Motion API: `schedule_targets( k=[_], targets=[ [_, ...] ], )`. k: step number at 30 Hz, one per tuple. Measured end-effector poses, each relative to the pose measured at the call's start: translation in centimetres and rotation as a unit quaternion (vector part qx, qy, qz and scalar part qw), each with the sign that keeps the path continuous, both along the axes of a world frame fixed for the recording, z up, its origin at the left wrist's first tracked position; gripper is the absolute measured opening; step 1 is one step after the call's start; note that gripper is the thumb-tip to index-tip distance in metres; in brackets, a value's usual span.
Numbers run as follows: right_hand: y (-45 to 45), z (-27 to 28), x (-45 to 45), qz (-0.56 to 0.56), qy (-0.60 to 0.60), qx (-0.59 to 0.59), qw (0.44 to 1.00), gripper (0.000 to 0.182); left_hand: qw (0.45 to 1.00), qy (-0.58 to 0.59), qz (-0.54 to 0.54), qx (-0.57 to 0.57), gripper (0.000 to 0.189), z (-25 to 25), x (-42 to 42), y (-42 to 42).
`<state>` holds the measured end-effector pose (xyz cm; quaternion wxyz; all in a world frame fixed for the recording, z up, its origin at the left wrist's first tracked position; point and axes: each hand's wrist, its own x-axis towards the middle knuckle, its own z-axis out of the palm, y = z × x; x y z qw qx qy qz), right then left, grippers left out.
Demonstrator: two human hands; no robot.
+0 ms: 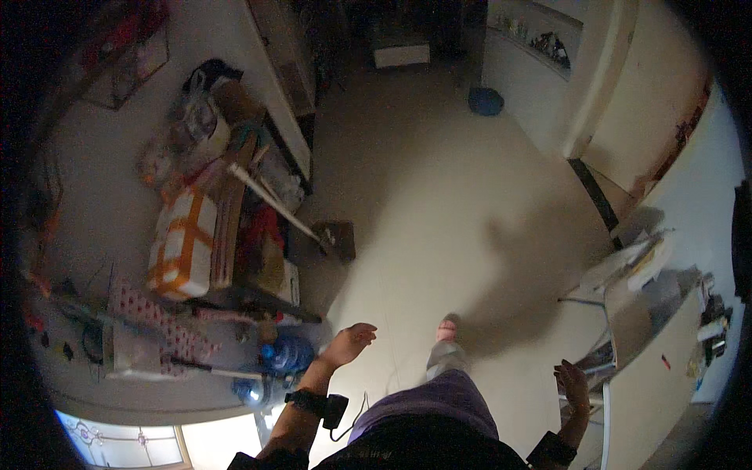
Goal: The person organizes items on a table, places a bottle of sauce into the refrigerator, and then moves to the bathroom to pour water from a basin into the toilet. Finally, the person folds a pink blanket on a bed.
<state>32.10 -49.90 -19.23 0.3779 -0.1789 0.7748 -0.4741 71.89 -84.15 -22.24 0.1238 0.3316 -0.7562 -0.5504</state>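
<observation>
My left hand (pixel 351 343) hangs over the pale floor (pixel 405 276) with nothing in it, its fingers loosely bent. A dark strap with a small black device (pixel 333 411) and a cable is on that forearm. Nearest to it stands a large blue water bottle (pixel 292 352), left of the hand. My right hand (pixel 573 386) is also without an object, its fingers slightly apart. It appears beside the edge of a white table (pixel 643 388); whether it touches the table, I cannot tell. One foot (pixel 446 330) shows ahead of my purple garment (pixel 432 405).
Along the left wall, a white foam box (pixel 200 220) with orange tape lies beside cardboard and piled goods. A long pale pole (pixel 273 202) slants outward there. Ahead are a blue bin (pixel 486 101), a doorway edge (pixel 593 194) and a white box (pixel 402 56).
</observation>
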Motion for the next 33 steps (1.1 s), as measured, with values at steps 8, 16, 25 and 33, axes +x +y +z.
schedule_targets(
  k=[8,16,25,33],
  targets=[
    [-22.1,-0.7,-16.2,-0.021,0.038,-0.048,0.998,0.032,0.996,-0.028,0.071,0.052,0.021,1.0,-7.5,-14.4],
    [-55.7,4.6,-18.7,0.227,0.109,-0.115,0.961,0.032,0.986,-0.108,0.109,-0.065,0.017,-1.7,-8.5,-26.8],
    [-75.1,3.1,-26.8,0.27,0.13,-0.053,0.952,0.048,0.967,-0.175,0.167,-0.083,0.029,-1.4,-15.3,-51.9],
    [-82.2,3.6,-27.8,0.101,0.027,-0.038,0.994,0.038,0.977,-0.145,0.103,-0.12,0.031,1.4,-16.6,-67.4]
  ],
)
